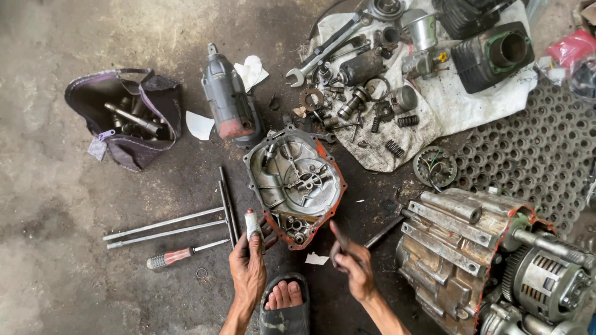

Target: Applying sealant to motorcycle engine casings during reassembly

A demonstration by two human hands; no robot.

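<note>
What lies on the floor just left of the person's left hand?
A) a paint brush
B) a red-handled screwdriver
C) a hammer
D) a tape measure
B: a red-handled screwdriver lies on the concrete floor beside the left hand, below two long metal rods.

- A red crumpled plastic packet (pixel 572 46) lies at two o'clock, by the frame's right edge.
- A small yellow tag (pixel 442 57) sits on a metal part at one o'clock.
- No signs or screens show.
</note>
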